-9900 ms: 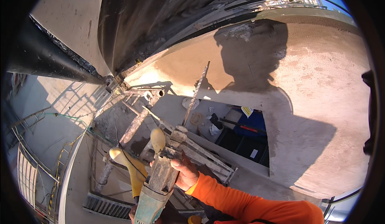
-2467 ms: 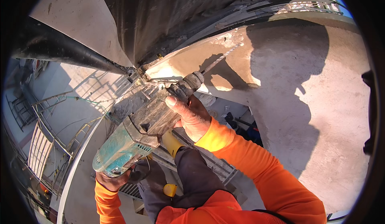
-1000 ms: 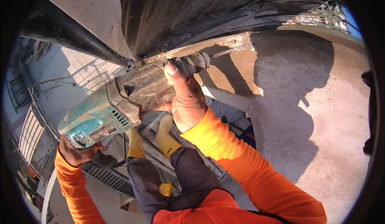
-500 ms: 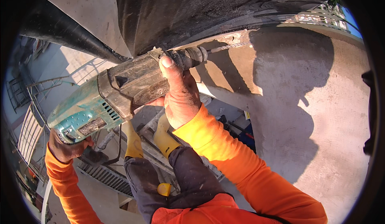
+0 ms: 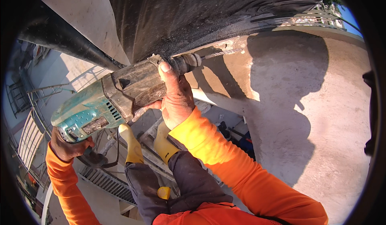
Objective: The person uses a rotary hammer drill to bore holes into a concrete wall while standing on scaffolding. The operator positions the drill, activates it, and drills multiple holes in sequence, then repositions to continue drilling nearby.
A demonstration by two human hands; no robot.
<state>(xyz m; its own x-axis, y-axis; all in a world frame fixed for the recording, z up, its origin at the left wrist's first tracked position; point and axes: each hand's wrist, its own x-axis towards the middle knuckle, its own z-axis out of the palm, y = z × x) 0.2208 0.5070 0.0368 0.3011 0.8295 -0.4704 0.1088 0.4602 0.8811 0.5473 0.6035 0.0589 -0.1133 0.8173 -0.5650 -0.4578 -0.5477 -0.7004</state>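
Note:
I hold a dusty teal and grey rotary hammer drill crosswise, its long spiral bit pointing right against the upper part of a plastered surface, where the tip meets a pale, rough patch. My left hand is closed round the rear handle at lower left. My right hand grips the body nearer the chuck, thumb on top, fingers underneath. A dark cord hangs below the rear handle. Fine specks show in the air by the dark sheeting above.
Dark plastic sheeting hangs above. Below, my yellow boots are on metal framework over a drop to a lower floor with scattered items. Railings and ladder-like frames stand at left. The broad plastered slab fills the right, carrying my shadow.
The drill has swung from pointing away from me to lying crosswise, bit toward the right. In the last second it shifted slightly left, and more airborne specks show. Both hands still grip it.

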